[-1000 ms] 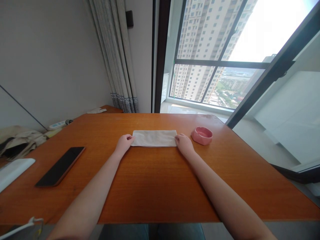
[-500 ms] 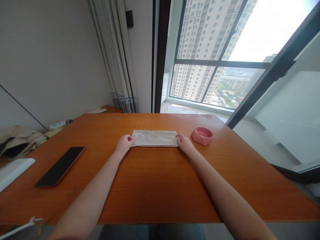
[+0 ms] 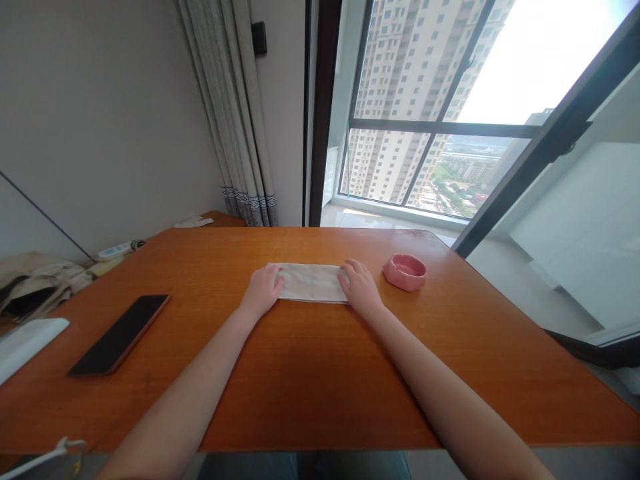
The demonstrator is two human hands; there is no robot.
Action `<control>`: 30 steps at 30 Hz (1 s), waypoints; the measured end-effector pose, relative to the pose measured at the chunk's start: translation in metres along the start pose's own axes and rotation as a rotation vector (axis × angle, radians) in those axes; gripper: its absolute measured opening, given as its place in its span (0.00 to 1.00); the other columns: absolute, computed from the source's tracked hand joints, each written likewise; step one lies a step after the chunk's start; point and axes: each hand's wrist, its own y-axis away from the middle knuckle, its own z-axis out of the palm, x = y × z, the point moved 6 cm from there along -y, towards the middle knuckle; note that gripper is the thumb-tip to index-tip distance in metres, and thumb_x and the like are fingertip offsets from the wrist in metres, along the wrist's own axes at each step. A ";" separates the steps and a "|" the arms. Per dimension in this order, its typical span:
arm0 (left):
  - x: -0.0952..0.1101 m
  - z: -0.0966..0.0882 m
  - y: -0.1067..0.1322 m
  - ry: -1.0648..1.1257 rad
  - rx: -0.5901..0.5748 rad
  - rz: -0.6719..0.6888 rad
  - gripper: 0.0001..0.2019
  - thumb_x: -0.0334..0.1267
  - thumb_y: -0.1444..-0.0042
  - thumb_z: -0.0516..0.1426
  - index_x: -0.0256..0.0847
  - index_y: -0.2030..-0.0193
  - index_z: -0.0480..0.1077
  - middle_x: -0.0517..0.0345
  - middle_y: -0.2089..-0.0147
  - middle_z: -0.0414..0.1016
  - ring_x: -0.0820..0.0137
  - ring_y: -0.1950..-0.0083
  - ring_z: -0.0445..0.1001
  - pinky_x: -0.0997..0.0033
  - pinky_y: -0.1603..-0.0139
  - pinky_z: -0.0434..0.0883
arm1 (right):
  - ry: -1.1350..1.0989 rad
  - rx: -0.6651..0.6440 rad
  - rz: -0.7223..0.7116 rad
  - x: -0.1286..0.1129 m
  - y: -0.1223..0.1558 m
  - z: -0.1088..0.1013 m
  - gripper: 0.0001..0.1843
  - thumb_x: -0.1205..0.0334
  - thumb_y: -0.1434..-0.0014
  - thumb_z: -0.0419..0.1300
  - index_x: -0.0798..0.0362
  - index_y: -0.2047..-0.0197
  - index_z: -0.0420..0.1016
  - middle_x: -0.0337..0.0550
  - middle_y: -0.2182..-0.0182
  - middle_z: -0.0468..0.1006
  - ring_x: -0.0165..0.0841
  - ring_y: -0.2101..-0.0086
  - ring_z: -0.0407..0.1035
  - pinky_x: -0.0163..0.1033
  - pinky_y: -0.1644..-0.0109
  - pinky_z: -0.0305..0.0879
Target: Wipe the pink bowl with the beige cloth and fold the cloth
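Note:
A folded white cloth (image 3: 313,283) lies flat on the wooden table as a narrow strip, its long side running left to right. My left hand (image 3: 263,289) rests over its left end, fingers stretched out and the thumb along the cloth. Over the right end lies my right hand (image 3: 360,285), its fingers spread and flat. Both hands cover the short edges of the cloth, so its ends are hidden. To the right of my right hand stands a pink angular bowl (image 3: 405,273).
On the left of the table (image 3: 300,380) lies a black phone (image 3: 120,335). Beyond it are a white object (image 3: 30,343) and a crumpled beige fabric bag (image 3: 45,280). A white cable (image 3: 50,455) hangs at the lower left. A window (image 3: 430,127) is behind the table.
Both hands have gone from pinching the cloth's ends to lying open on it, and they have moved inward over it. The cloth has shifted slightly toward me.

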 end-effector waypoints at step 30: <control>-0.075 -0.008 0.002 0.267 0.152 -0.525 0.06 0.41 0.50 0.51 0.42 0.70 0.58 0.58 0.68 0.68 0.67 0.65 0.68 0.70 0.65 0.63 | 0.002 -0.282 0.104 0.005 0.009 0.048 0.32 0.45 0.37 0.38 0.52 0.35 0.52 0.50 0.34 0.47 0.45 0.35 0.38 0.57 0.36 0.28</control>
